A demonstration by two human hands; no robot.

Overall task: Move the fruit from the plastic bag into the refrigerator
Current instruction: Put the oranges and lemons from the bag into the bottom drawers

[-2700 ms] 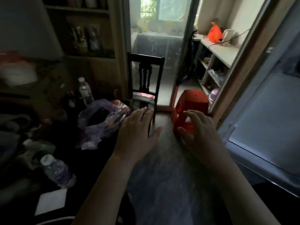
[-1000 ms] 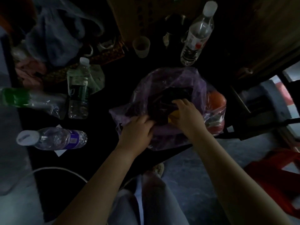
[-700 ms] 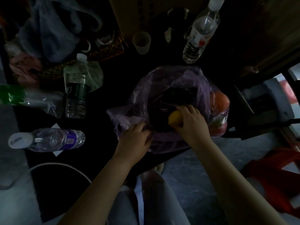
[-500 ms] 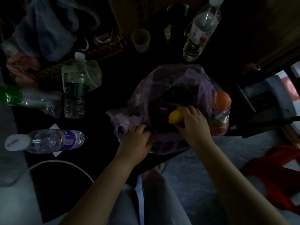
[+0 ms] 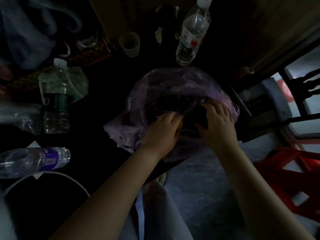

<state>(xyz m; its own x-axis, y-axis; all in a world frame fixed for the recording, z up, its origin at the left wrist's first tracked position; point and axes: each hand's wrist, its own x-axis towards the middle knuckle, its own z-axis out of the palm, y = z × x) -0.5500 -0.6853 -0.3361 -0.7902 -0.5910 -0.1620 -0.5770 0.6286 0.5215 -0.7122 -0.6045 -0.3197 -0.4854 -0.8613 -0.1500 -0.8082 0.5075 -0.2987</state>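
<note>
Two bottles, far left: a lying bottle [image 5: 34, 161] near, and a green-label bottle [image 5: 55, 101] upright beyond it, both on the dark table [image 5: 103, 94].
Cup: a pale cup [image 5: 129, 44] stands upright on the far side.
Left side of the bag: the left hand [image 5: 161, 130] is down at the near rim with its fingers curled. Whether they grip fruit or only plastic, I cannot tell.
Bag: the purple plastic bag [image 5: 173, 80] gapes wide at the table's near edge, with a hand on each side.
Fruit: a sliver of yellow fruit [image 5: 181, 124] peeps out at the left fingertips, inside the bag. The rest of the inside is lost in the dark.
Beyond the bag: a tall bottle [image 5: 192, 32], upright.
Right side of the bag: the right hand [image 5: 219, 122] has its fingers spread and barely bent, pressing plastic and clasping nothing visible.
Floor, near right: a red stool [image 5: 294, 172].
Progress: early going, I'd judge. The fruit is in the bag and no refrigerator is in view, so lifting out, carrying and stowing all remain.
</note>
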